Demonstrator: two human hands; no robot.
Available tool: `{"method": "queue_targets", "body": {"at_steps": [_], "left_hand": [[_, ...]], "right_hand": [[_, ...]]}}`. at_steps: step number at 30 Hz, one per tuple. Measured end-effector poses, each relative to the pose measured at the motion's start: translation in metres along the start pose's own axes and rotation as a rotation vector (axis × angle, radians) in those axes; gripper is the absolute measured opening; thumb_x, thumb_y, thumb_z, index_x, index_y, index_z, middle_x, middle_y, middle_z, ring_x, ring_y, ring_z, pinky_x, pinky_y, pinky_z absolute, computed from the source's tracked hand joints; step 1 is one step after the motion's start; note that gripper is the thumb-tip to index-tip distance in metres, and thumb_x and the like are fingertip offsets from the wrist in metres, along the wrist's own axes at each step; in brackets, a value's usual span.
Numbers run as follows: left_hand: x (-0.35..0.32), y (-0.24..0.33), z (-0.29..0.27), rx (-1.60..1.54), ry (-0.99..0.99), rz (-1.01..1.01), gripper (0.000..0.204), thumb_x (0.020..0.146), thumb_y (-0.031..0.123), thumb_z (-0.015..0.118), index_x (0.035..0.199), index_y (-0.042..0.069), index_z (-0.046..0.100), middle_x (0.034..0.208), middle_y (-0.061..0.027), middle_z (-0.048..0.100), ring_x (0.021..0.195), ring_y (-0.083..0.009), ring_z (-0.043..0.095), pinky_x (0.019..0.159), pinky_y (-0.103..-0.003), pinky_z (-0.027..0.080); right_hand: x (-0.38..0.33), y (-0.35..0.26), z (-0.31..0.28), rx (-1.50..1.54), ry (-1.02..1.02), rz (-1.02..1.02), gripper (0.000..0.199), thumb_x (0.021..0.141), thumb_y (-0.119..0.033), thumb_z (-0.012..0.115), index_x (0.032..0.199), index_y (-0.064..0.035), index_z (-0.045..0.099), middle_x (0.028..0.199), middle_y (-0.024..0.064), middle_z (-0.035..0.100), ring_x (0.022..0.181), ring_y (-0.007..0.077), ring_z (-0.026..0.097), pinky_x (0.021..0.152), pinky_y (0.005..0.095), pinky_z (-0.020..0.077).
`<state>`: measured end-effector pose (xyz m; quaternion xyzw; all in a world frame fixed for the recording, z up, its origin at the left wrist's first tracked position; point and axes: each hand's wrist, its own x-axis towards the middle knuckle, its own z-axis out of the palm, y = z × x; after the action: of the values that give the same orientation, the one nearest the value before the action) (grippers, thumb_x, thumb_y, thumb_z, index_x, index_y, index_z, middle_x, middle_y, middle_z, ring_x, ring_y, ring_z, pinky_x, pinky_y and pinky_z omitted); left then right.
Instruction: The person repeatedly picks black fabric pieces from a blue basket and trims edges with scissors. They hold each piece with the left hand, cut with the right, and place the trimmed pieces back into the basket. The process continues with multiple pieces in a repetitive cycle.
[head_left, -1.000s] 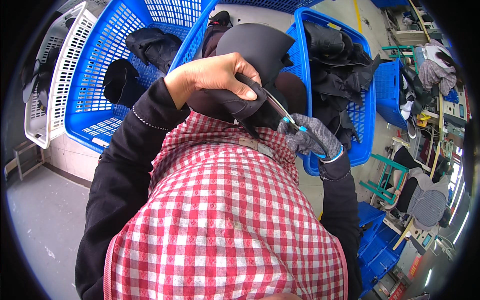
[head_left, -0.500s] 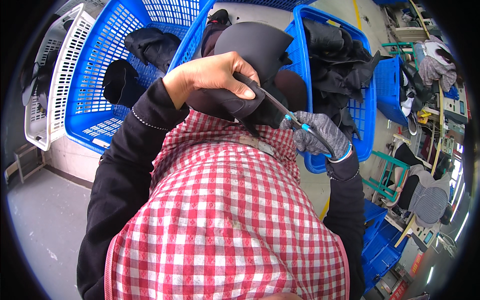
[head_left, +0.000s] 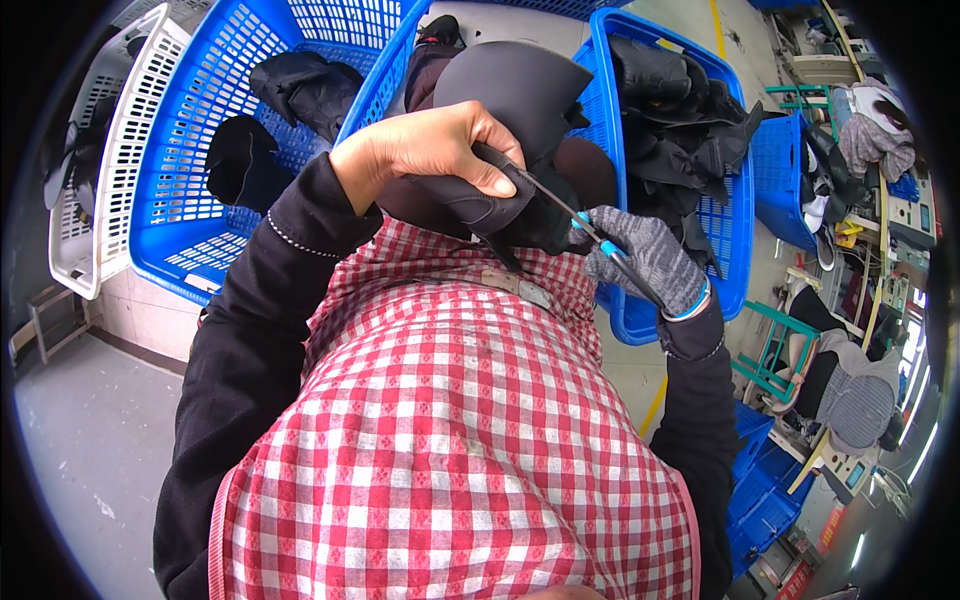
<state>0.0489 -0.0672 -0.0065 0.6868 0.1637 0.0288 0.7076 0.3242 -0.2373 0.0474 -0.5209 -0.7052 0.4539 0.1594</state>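
My bare left hand (head_left: pixel 440 150) pinches the edge of a black leather-like piece (head_left: pixel 490 212), thumb on top, over my lap. A larger smooth black piece (head_left: pixel 505 95) stands up behind it. My right hand (head_left: pixel 645 255), in a grey knit glove, is closed around a slim metal hand tool (head_left: pixel 553 197) with dark handles and light-blue bands. Its narrow end meets the edge of the black piece beside my left thumb. Whether it is scissors or tweezers I cannot tell. Part of the handle is hidden by the glove.
A blue basket (head_left: pixel 170 150) with a few black pieces stands at the left, beside a white basket (head_left: pixel 120 150). Another blue basket (head_left: pixel 738 270), heaped with black pieces, is close to my right hand. Farther right are a green metal frame (head_left: pixel 770 350) and a grey-covered chair (head_left: pixel 860 400).
My right hand has shifted slightly right and up with the tool, whose end now looks narrower. My left hand and the black piece have moved only a touch to the right.
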Motion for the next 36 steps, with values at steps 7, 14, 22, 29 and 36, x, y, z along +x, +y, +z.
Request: {"method": "queue_targets", "body": {"at_steps": [7,14,22,29,36], "left_hand": [[-0.004,-0.003,0.002,0.006,0.019,0.002,0.033,0.083,0.022,0.088,0.107,0.002,0.078,0.089,-0.0009,0.075,0.082,-0.0104,0.068,0.082,-0.025,0.054],[-0.002,-0.001,0.005,0.018,0.042,0.035,0.033,0.084,0.024,0.087,0.106,0.002,0.078,0.089,-0.0014,0.075,0.083,-0.0108,0.068,0.082,-0.026,0.054],[-0.014,0.015,0.015,0.370,0.300,0.305,0.017,0.090,0.014,0.080,0.101,0.001,0.078,0.094,-0.0054,0.073,0.088,-0.0160,0.068,0.084,-0.029,0.053],[-0.018,0.021,0.036,0.214,0.602,0.289,0.010,0.090,0.010,0.078,0.093,0.000,0.078,0.089,-0.0028,0.070,0.086,-0.0128,0.067,0.082,-0.026,0.051],[-0.021,0.007,0.033,-0.131,0.867,0.146,0.030,0.100,0.030,0.071,0.086,0.005,0.078,0.055,0.0025,0.053,0.051,-0.0026,0.045,0.053,-0.023,0.032]], "right_hand": [[-0.001,0.001,0.007,-0.106,0.016,-0.013,0.047,0.091,-0.037,0.079,0.121,-0.0027,0.067,0.100,0.0135,0.074,0.088,0.0273,0.075,0.079,0.0334,0.0583],[0.009,0.006,0.053,0.900,0.255,0.047,0.045,0.109,-0.048,0.051,0.118,-0.0045,0.058,0.079,0.0018,0.062,0.055,0.0070,0.050,0.046,0.0211,0.0392],[0.023,0.067,0.069,0.967,0.642,0.204,0.039,0.099,-0.021,0.071,0.133,-0.0061,0.057,0.108,0.0073,0.067,0.092,0.0164,0.065,0.071,0.0288,0.0533],[0.037,0.064,0.087,0.161,0.664,0.252,0.051,0.087,-0.010,0.084,0.129,-0.0002,0.058,0.113,0.0114,0.068,0.106,0.0217,0.067,0.091,0.0348,0.0548],[0.043,0.060,0.109,0.154,0.624,0.174,0.048,0.090,-0.010,0.080,0.131,-0.0011,0.058,0.115,0.0118,0.069,0.102,0.0205,0.066,0.088,0.0346,0.0540]]}}
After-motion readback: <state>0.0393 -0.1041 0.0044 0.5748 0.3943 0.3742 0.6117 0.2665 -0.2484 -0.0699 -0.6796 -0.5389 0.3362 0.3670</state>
